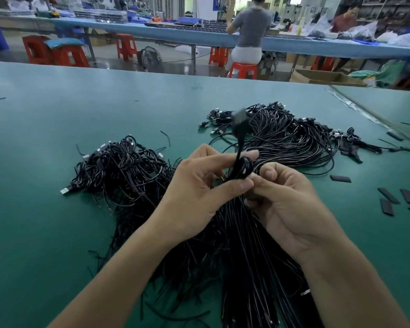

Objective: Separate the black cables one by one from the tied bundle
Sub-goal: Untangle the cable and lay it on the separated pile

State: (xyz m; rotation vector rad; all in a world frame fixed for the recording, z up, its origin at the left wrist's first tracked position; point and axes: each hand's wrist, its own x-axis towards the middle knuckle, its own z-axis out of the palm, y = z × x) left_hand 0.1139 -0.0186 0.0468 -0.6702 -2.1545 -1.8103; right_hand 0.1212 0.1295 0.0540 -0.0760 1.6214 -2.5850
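Mid-frame, the left hand (pixel 199 185) and right hand (pixel 287 204) both pinch the tied bundle (pixel 243 170) — tugging the raised cable (pixel 238 117) hard could snag its neighbours and tighten the tangle.

Short flat black strips (pixel 388 195) lie scattered on the green bench (pixel 57 162) at 3 o'clock. Beyond its far edge, from 11 to 12 o'clock, are red stools (pixel 68 56), a floor fan (pixel 151 58) and a seated person in grey (pixel 250 27). A cardboard box (pixel 322 76) sits at 1 o'clock.

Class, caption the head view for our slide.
The left hand and right hand pinch the top of a black cable bundle over a green table.
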